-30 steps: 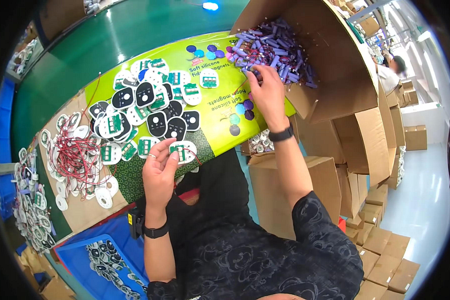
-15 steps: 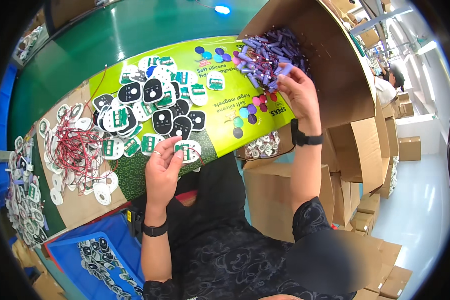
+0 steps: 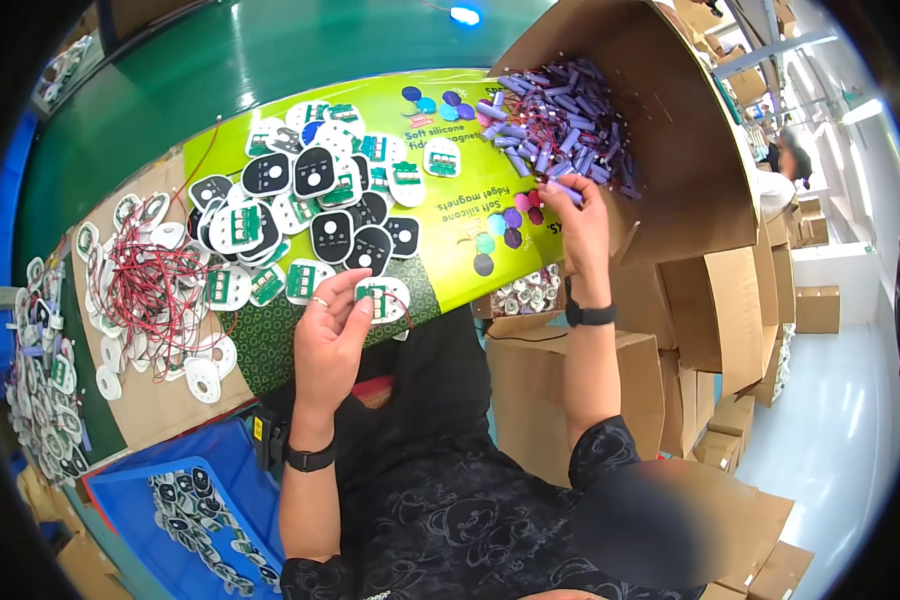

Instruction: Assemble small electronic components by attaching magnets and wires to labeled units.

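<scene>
At the near edge of the table, my left hand [image 3: 332, 338] is closed on a white rounded panel with a green circuit board [image 3: 388, 297]; a short red wire hangs from it. My right hand [image 3: 586, 232] pinches a purple cylindrical battery [image 3: 566, 190] just in front of the battery heap. That heap of purple batteries with red wires [image 3: 570, 120] lies in the mouth of a tipped cardboard box [image 3: 705, 170]. Beyond my left hand spreads a pile of similar panels, some showing black faces [image 3: 315, 172], others their green boards [image 3: 243, 226].
Left of the panels, white ring-shaped parts with tangled red wires [image 3: 155, 280] cover brown cardboard. A blue bin [image 3: 120, 500] with more panels stands at the lower left. Cardboard boxes [image 3: 570, 390] crowd the right side, below the table edge. A person [image 3: 773, 190] is far right.
My right hand has drawn back from the battery heap toward me and slightly left, carrying the purple battery. My left hand keeps its hold on the panel, nearly still.
</scene>
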Available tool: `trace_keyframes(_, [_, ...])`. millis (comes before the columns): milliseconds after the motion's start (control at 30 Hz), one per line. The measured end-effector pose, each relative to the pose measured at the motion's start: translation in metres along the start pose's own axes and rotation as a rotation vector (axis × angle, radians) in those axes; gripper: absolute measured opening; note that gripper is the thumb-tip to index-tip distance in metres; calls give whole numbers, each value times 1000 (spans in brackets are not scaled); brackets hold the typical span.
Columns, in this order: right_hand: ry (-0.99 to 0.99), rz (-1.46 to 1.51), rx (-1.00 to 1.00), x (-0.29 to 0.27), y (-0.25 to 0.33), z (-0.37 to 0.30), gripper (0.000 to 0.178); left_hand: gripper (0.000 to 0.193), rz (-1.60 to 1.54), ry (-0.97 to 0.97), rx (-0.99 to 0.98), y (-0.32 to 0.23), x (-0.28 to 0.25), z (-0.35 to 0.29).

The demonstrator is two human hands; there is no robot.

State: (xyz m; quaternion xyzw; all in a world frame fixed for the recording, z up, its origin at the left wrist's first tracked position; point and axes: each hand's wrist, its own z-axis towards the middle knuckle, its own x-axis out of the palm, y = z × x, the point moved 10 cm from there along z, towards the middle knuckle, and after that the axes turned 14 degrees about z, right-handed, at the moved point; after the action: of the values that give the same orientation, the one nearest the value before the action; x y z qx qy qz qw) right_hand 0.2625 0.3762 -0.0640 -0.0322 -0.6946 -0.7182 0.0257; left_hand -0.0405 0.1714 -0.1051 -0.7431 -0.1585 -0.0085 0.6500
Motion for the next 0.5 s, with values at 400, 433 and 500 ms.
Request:
trace_keyframes(400, [297,-27,-10,45,24,-55,10,29,19,-29,-14,-1,-1,-1])
trace_keyframes(433, [343,-181,-8,47,11,-55,11,29,19,-28,-16,-2,-1,-1])
trace_keyframes(500, [422,-553,-202,58,15,-58,13,29,41,-29,-10,-4,-1,-1])
